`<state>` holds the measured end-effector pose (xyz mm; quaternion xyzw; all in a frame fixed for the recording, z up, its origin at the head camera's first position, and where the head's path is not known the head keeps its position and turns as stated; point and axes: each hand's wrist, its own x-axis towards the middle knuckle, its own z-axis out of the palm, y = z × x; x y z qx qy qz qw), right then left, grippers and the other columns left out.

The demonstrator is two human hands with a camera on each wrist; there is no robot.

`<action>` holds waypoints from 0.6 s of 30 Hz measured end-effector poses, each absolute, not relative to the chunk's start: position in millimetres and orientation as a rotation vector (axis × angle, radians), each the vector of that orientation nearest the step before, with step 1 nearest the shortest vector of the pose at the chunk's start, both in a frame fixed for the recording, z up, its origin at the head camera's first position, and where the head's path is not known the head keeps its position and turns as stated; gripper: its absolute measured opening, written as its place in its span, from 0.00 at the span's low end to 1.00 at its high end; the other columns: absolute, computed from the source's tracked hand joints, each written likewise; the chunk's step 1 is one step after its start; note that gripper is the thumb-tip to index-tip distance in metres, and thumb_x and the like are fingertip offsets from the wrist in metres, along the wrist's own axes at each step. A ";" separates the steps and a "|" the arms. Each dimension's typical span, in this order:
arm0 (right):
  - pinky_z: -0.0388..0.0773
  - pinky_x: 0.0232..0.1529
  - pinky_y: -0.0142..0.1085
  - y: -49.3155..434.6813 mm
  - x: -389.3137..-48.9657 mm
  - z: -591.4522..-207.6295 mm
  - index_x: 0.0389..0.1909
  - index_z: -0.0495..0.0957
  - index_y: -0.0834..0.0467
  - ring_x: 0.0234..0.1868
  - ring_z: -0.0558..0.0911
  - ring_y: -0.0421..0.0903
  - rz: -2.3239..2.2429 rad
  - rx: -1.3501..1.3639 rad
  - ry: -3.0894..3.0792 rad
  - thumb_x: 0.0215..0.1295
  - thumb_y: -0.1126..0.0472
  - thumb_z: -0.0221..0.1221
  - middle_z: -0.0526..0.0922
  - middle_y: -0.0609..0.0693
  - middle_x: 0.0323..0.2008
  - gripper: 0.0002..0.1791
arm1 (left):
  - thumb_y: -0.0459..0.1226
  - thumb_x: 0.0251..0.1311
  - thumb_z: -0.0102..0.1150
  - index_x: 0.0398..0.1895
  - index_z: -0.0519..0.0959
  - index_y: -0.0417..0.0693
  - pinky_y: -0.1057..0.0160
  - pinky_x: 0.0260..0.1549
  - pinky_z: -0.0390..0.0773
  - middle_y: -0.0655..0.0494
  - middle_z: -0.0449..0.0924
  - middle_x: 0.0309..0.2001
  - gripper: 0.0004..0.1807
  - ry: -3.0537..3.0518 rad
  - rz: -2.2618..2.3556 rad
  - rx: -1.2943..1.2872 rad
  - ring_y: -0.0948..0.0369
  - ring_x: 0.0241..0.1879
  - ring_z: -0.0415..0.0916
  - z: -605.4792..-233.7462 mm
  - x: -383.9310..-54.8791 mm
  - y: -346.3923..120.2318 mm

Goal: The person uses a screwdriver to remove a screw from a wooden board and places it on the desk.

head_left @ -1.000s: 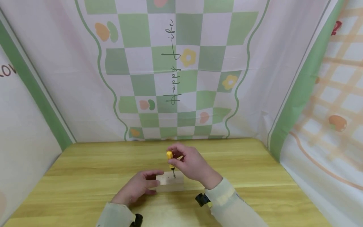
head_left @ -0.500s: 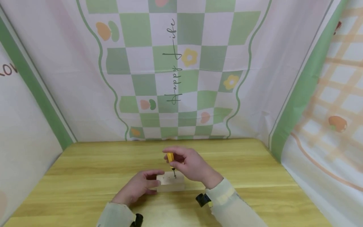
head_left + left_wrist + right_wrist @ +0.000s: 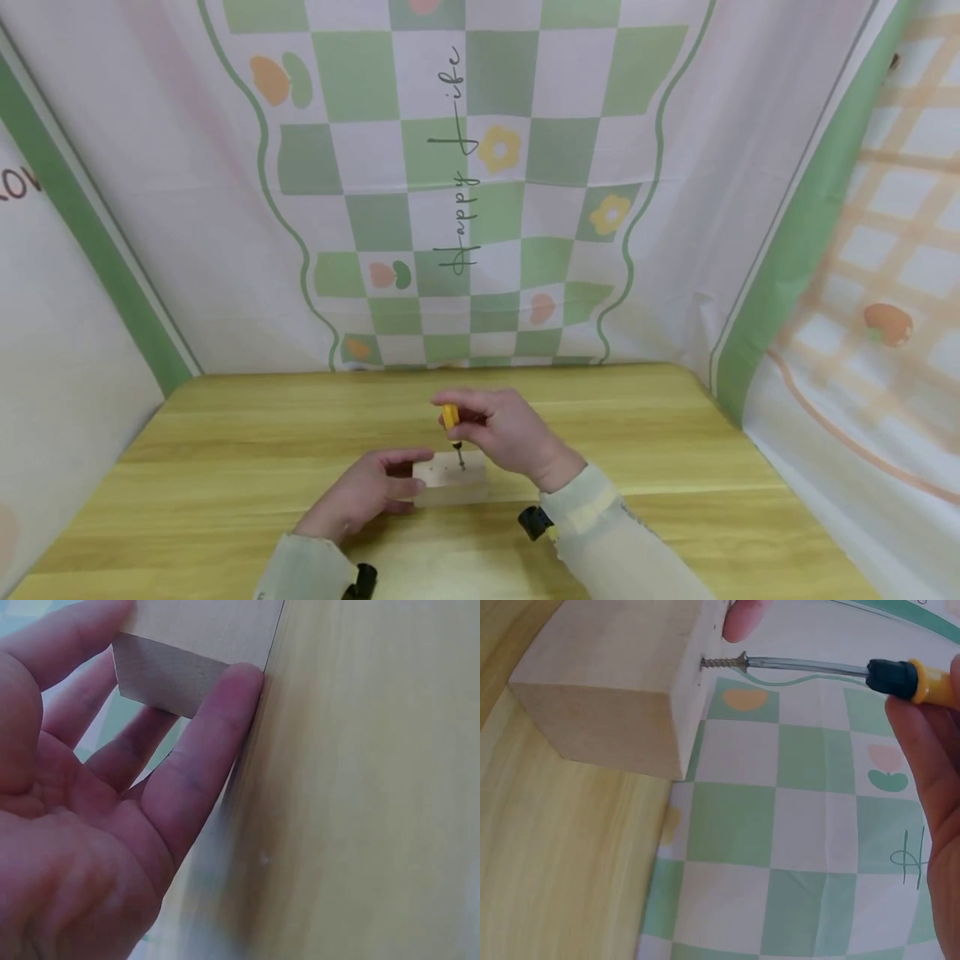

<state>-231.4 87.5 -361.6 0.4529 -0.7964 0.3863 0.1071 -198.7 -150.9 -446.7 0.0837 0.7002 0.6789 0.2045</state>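
A pale wooden block (image 3: 450, 493) lies on the table, with a few small holes in its top face. My left hand (image 3: 367, 489) grips the block's left end between thumb and fingers; the left wrist view shows its fingertips on the wood (image 3: 161, 675). In my right hand (image 3: 510, 433) is a screwdriver (image 3: 451, 417) with a yellow handle and dark collar, held by the fingers and thumb. Its steel shaft (image 3: 806, 666) meets the head of a screw (image 3: 724, 663), whose tip sits in the block and whose threads are largely exposed.
The wood-grain table (image 3: 225, 467) runs back to a hanging cloth (image 3: 495, 217) with green and white checks. Further printed cloths stand at the left and right sides. Black cameras (image 3: 534, 523) are strapped at both wrists.
The right hand's fingers have shifted around the screwdriver handle, with the index finger now reaching further over its top. The left hand and the block stay in place.
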 end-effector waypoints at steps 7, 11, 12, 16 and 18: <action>0.79 0.30 0.26 83.8 -228.9 -368.2 0.56 0.81 0.59 0.28 0.79 0.32 1.090 1.285 -2.211 0.58 0.64 0.69 0.86 0.48 0.33 0.22 | 0.31 0.62 0.66 0.65 0.74 0.40 0.50 0.45 0.82 0.38 0.64 0.69 0.27 1.964 1.885 0.228 0.50 0.52 0.76 -446.2 -198.8 -150.1; 0.76 0.25 0.24 80.8 -224.8 -371.1 0.54 0.82 0.60 0.22 0.72 0.32 1.059 1.206 -2.159 0.56 0.64 0.70 0.81 0.43 0.26 0.22 | 0.31 0.62 0.66 0.65 0.74 0.40 0.50 0.46 0.82 0.37 0.64 0.69 0.27 1.967 1.885 0.224 0.49 0.52 0.76 -445.8 -198.9 -150.0; 0.76 0.25 0.24 80.0 -223.3 -371.6 0.53 0.82 0.61 0.22 0.72 0.32 1.060 1.183 -2.149 0.56 0.65 0.71 0.81 0.43 0.26 0.22 | 0.31 0.62 0.66 0.65 0.75 0.40 0.50 0.45 0.82 0.37 0.65 0.69 0.27 1.969 1.884 0.221 0.49 0.52 0.76 -445.9 -199.1 -150.0; 0.78 0.26 0.25 74.9 -216.4 -373.3 0.52 0.81 0.62 0.23 0.76 0.34 1.032 1.080 -2.128 0.56 0.65 0.71 0.81 0.44 0.26 0.21 | 0.31 0.62 0.66 0.65 0.75 0.40 0.50 0.45 0.83 0.37 0.65 0.68 0.26 1.977 1.879 0.211 0.50 0.51 0.77 -446.7 -199.6 -149.8; 0.80 0.28 0.27 71.6 -212.3 -374.2 0.52 0.81 0.62 0.26 0.79 0.36 0.996 1.010 -2.131 0.56 0.65 0.71 0.82 0.45 0.27 0.22 | 0.31 0.62 0.66 0.65 0.75 0.40 0.51 0.44 0.83 0.37 0.65 0.68 0.26 1.982 1.877 0.209 0.50 0.50 0.78 -446.8 -199.8 -149.7</action>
